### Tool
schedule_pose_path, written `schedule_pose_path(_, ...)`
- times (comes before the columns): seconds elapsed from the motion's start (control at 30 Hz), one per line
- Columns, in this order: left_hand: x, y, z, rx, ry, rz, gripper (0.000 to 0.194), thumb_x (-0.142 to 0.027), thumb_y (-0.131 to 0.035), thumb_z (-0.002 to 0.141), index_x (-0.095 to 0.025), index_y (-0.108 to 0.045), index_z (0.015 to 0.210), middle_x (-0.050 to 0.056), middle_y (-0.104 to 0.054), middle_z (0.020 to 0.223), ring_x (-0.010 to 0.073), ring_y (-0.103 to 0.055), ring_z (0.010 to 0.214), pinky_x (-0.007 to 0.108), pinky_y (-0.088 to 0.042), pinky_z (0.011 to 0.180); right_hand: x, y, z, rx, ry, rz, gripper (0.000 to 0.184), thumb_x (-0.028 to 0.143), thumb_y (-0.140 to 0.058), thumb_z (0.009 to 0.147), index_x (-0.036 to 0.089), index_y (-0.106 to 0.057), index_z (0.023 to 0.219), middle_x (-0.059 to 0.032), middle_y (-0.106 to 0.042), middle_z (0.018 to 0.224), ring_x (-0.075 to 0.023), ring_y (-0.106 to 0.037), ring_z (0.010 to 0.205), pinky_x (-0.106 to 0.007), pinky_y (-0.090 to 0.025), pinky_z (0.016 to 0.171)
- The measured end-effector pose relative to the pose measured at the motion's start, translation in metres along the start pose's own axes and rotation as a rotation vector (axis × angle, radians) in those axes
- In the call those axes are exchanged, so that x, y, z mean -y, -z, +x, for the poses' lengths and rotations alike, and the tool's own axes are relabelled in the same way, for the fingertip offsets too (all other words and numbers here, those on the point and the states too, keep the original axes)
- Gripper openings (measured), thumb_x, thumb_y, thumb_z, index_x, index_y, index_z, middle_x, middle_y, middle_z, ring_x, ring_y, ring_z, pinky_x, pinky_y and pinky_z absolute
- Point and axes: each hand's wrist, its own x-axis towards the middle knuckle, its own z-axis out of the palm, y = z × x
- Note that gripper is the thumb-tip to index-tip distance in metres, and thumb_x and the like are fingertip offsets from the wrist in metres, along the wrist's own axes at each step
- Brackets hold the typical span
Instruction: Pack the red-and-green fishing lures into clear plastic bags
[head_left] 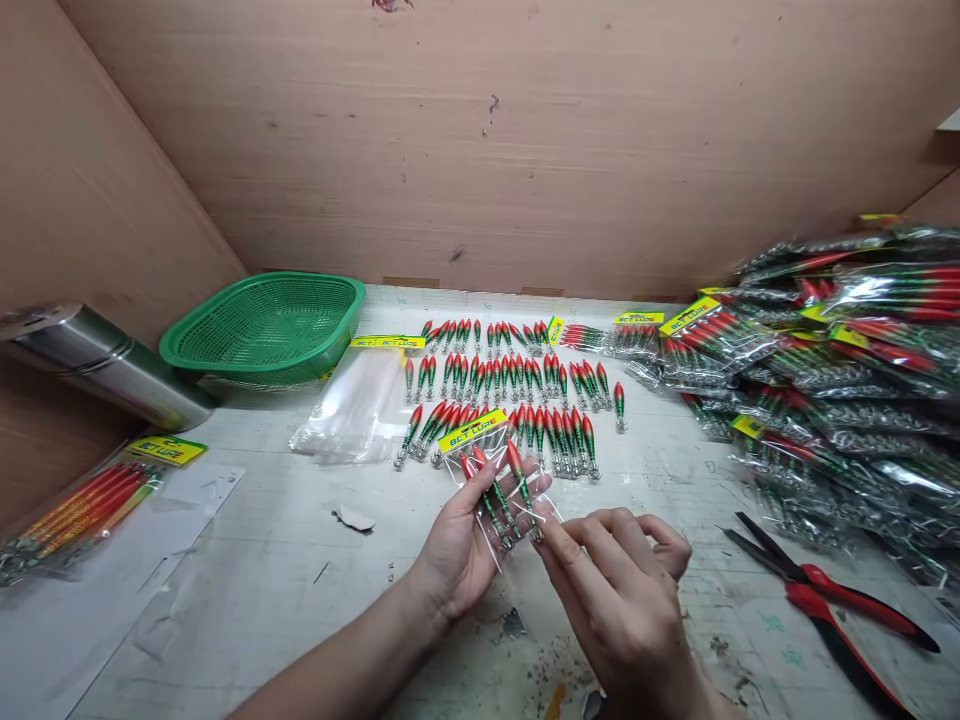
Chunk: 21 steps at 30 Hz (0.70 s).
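Pinkish wooden boards (480, 150) wall in a scuffed white worktop (285, 570). In the head view, with the clear header bag (491, 490) as the clock's centre, rows of loose red-and-green squid jigs (497, 378) lie at 12 o'clock, a stack of flat header bags (352, 410) and a green plastic basket (262, 365) at 10, a heap of filled packets (825, 370) between 2 and 3, and red-handled pliers (810, 580) between 3 and 4.

The left hand (457, 540) cradles the bag from below, thumb pressed on its front; several jigs show there under a yellow BCT LURE header card (472, 430). The right hand (622, 580) pinches the hook end of the rightmost jig (517, 475) between thumb and fingertips; whether that jig sits wholly inside, I cannot tell.

Each jig looks light, rigid and slick, best held by its body, clear of the crown hooks, which could prick or snag. The film seems limp and slippery, so the stiffer card should give the surer hold
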Motion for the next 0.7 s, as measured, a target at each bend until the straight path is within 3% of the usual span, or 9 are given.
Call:
schedule_pose_path(0.3,0.0,-0.001,-0.002,-0.042,-0.012,0.01,0.032,-0.022,-0.053,0.087,-0.01,-0.059,0.116,0.014,-0.072,0.099,0.0243,-0.068,0.095,0.038,-0.052,0.09,-0.001,-0.008,-0.006,-0.001,-0.026,-0.04,0.017,0.017,-0.051,0.091,0.012,-0.065,0.1,-0.0017,-0.062,0.07,-0.0159,-0.052,0.072,-0.036,-0.028,0.073)
schedule_pose_path(0.47,0.0,-0.003,-0.001,-0.062,-0.037,0.036,0.033,-0.02,-0.053,0.087,-0.012,-0.058,0.119,0.012,-0.071,0.103,0.0224,-0.068,0.095,0.037,-0.051,0.091,-0.001,-0.013,-0.009,0.049,0.045,-0.101,0.026,0.015,-0.05,0.09,0.009,-0.059,0.113,-0.0054,-0.063,0.077,-0.019,-0.051,0.078,-0.036,-0.028,0.074)
schedule_pose_path(0.53,0.001,-0.002,-0.001,-0.055,-0.04,0.047,0.034,-0.021,-0.054,0.087,-0.012,-0.057,0.119,0.012,-0.071,0.104,0.0224,-0.068,0.095,0.037,-0.052,0.091,0.0,-0.012,-0.008,-0.01,0.017,-0.035,0.019,0.013,-0.052,0.089,0.011,-0.06,0.106,-0.0032,-0.063,0.074,-0.0171,-0.051,0.074,-0.036,-0.028,0.074)
schedule_pose_path(0.6,0.001,0.0,-0.002,-0.051,-0.029,0.053,0.033,-0.021,-0.054,0.086,-0.012,-0.058,0.118,0.013,-0.071,0.104,0.0228,-0.068,0.094,0.038,-0.053,0.089,0.0,-0.011,-0.006,-0.071,-0.036,0.026,0.006,0.011,-0.055,0.086,0.015,-0.06,0.086,-0.0002,-0.06,0.067,-0.0147,-0.049,0.069,-0.035,-0.027,0.073)
schedule_pose_path(0.7,0.001,0.0,-0.002,-0.042,-0.02,0.056,0.031,-0.021,-0.054,0.086,-0.01,-0.06,0.115,0.013,-0.071,0.104,0.0233,-0.068,0.093,0.037,-0.054,0.086,-0.002,-0.011,-0.004,-0.078,-0.07,0.036,0.018,0.008,-0.055,0.085,0.017,-0.054,0.069,0.0022,-0.054,0.06,-0.0134,-0.047,0.065,-0.035,-0.025,0.072)
